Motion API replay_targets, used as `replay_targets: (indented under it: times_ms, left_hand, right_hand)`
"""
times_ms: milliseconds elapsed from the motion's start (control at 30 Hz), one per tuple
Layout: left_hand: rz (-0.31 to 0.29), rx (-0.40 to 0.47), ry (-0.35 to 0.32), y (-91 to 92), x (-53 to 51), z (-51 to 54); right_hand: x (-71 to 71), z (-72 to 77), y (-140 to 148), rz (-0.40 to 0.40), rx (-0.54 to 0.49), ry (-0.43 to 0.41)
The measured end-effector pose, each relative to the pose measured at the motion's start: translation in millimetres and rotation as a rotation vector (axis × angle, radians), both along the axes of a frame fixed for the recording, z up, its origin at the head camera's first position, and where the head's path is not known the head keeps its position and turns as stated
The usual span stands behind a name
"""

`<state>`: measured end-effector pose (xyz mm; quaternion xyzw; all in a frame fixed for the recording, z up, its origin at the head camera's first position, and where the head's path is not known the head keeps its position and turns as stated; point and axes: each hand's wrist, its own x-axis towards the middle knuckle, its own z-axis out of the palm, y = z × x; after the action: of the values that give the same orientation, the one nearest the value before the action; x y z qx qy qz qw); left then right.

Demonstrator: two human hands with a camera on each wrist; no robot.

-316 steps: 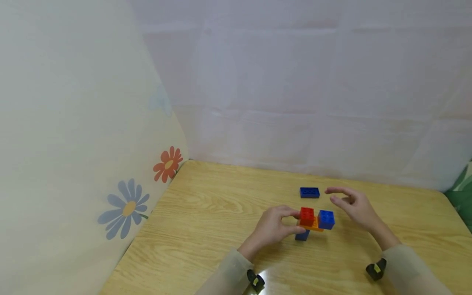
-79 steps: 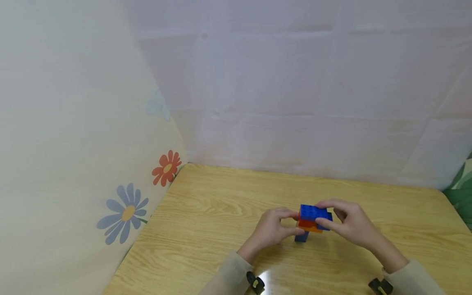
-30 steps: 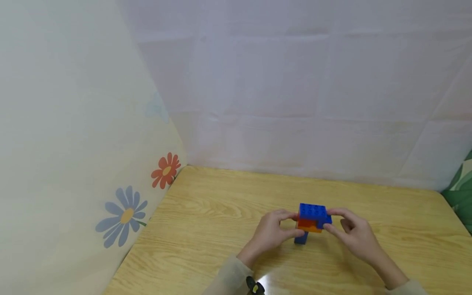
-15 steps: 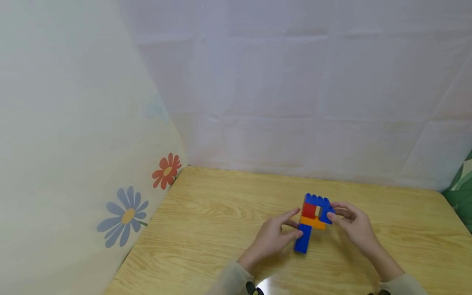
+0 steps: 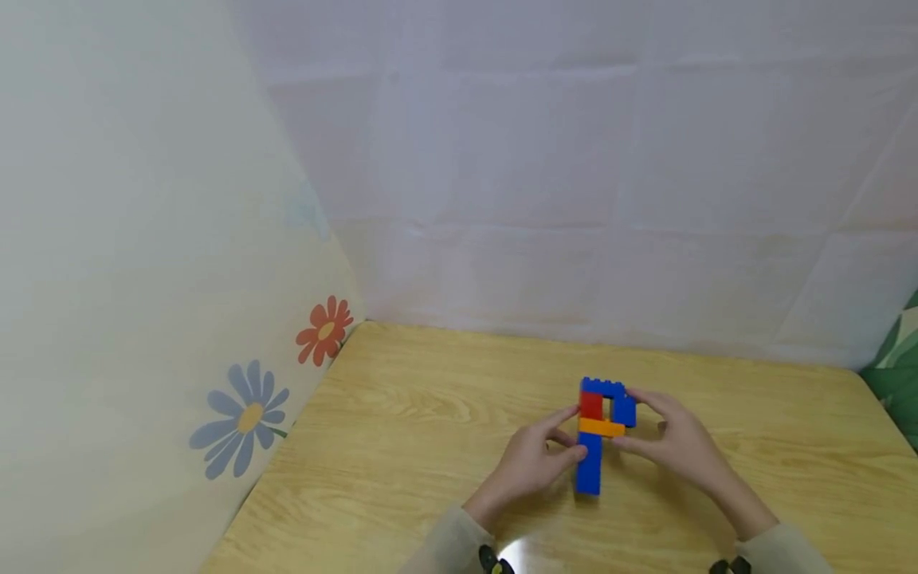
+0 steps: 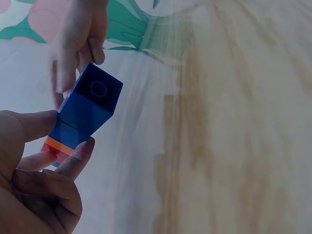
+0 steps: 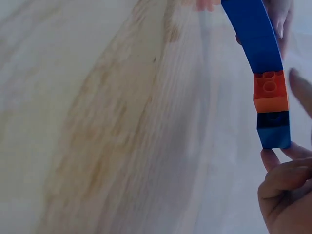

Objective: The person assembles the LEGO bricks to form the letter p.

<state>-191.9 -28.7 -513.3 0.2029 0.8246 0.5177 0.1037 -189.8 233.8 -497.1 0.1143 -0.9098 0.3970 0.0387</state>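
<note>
Toy building bricks are joined into a P-shaped build in mid-view of the head camera. Its stem is blue bricks [image 5: 589,470], with an orange brick [image 5: 602,428] across it. Above that are a red brick [image 5: 591,405], a long blue brick [image 5: 601,387] on top and a small blue brick [image 5: 625,412] at the right. My left hand [image 5: 531,458] pinches the blue stem between thumb and fingers. My right hand [image 5: 681,442] holds the right side, thumb by the orange brick's end, forefinger at the upper blue corner. The left wrist view shows the stem's hollow underside [image 6: 99,88].
The build is above a wood-grain table [image 5: 430,399]. A pale cloth [image 5: 502,159] hangs behind the table's far edge. At the left stands a light panel [image 5: 143,239] printed with flowers, and green patterned fabric [image 5: 900,375] is at the right edge.
The long blue brick, earlier lying on the table, now tops the build, carried there by my right hand. The build has since tilted so its side faces me, and my right hand's grip has shifted.
</note>
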Motion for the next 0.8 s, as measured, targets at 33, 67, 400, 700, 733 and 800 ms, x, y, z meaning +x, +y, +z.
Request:
replay_targets:
  times_ms: [33, 67, 400, 700, 733, 800]
  left_hand:
    - [0.003, 0.003, -0.022, -0.4, -0.4, -0.3]
    - [0.006, -0.001, -0.035, -0.8, -1.0, -0.7]
    - [0.032, -0.166, -0.022, -3.8, -9.1, -1.4]
    - [0.017, -0.216, -0.026, -4.0, -9.7, -0.6]
    - [0.018, -0.222, -0.028, -3.7, -9.4, -0.5]
    - [0.02, -0.233, -0.028, -3.3, -9.3, -1.1]
  right_hand:
    - [-1.1, 0.3, -1, 0.014, 0.034, 0.016]
    - [-2.4, 0.6, -2, 0.024, 0.056, 0.02]
    - [-21.7, -9.1, -8, 0.07, 0.121, -0.067]
    - [-28.0, -16.5, -10, 0.088, 0.127, -0.17]
    - [-28.4, -17.4, -10, 0.087, 0.13, -0.183]
    - [-28.8, -18.8, -11, 0.087, 0.147, -0.2]
